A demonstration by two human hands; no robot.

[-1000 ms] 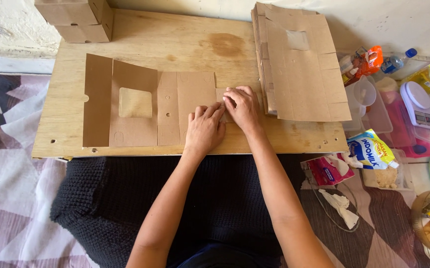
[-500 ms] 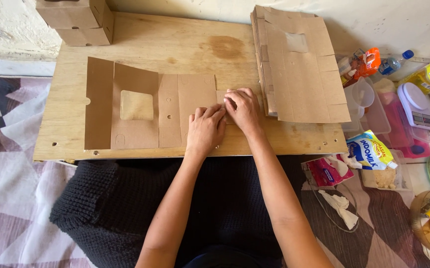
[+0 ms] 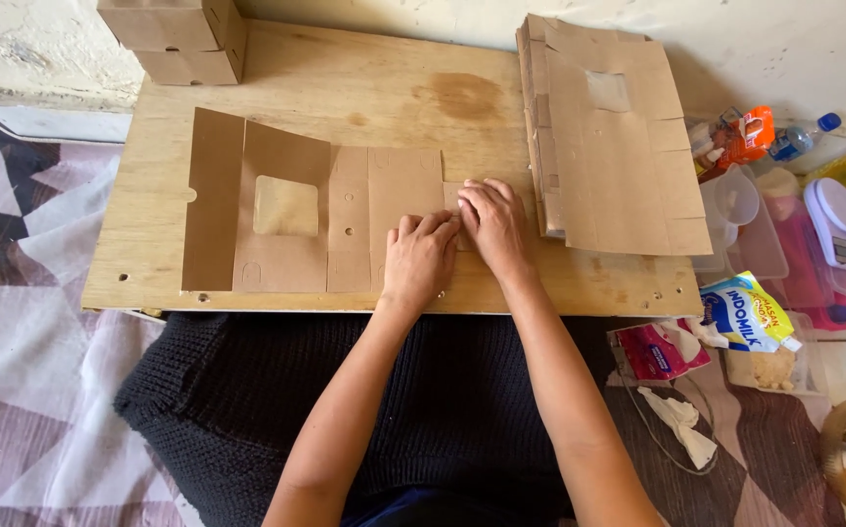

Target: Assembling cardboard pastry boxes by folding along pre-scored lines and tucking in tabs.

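Little has shifted since the earlier frames: both hands remain pressed at the right end of the flat cardboard box blank (image 3: 316, 220). Left hand (image 3: 419, 262) lies palm down, fingers extended flat on the panel, gripping nothing. Right hand (image 3: 494, 226) rests just beside it, fingers bent down onto a small end flap. Blank lies unfolded on the wooden tabletop (image 3: 384, 93), window cut-out showing; folding appears barely begun. Farther right, a stack of flat blanks (image 3: 618, 137) awaits. Two finished boxes (image 3: 177, 37) stand at the far left corner.
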